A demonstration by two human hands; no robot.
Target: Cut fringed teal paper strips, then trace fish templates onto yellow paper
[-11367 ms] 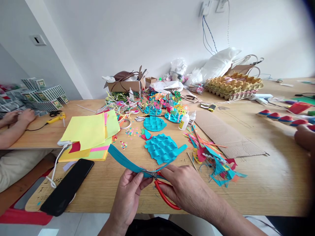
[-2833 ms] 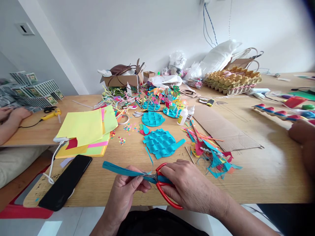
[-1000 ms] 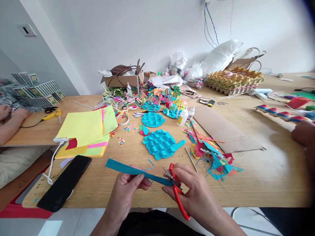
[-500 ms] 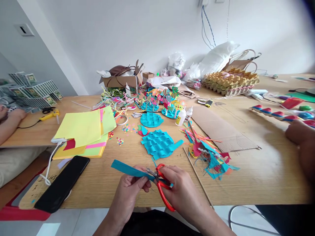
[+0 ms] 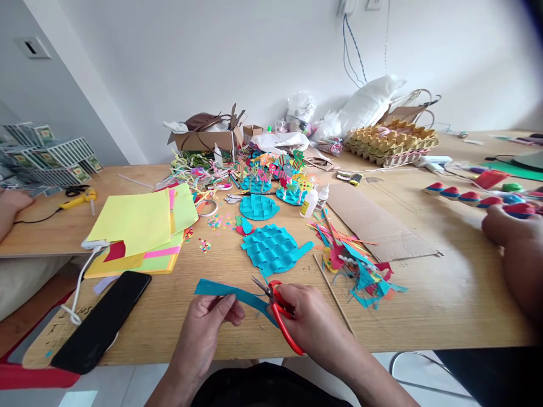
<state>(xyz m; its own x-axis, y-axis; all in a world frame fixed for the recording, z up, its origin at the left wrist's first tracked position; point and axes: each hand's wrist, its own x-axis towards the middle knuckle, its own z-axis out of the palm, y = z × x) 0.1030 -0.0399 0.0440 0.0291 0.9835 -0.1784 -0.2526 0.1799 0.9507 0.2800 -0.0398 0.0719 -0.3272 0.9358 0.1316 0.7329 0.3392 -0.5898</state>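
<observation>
A long blue paper strip (image 5: 212, 288) is pinched between the thumb and fingers of my left hand (image 5: 214, 314). My right hand (image 5: 307, 314) grips a pair of scissors (image 5: 285, 330) by the red handles, and the metal blades point up and left with a gap between them. The strip's right end reaches my right fingers behind the scissors; whether they touch it I cannot tell. Just beyond my hands lies a woven blue paper shape (image 5: 271, 247) with a strip sticking out at its right. Farther back is a smaller woven blue piece (image 5: 259, 207).
Yellow paper sheets (image 5: 129, 217) and a black phone (image 5: 104, 322) lie left. Glue bottles (image 5: 309, 202), paper scraps (image 5: 367, 274), a thin stick (image 5: 335, 297) and cardboard (image 5: 382, 226) lie right. Another person's hand (image 5: 509, 226) rests by a painted egg-carton strip (image 5: 469, 196) at far right.
My left hand has slid left along the strip, away from the scissors. The scissor blades have come clear of the strip's upper edge. The view has shifted slightly.
</observation>
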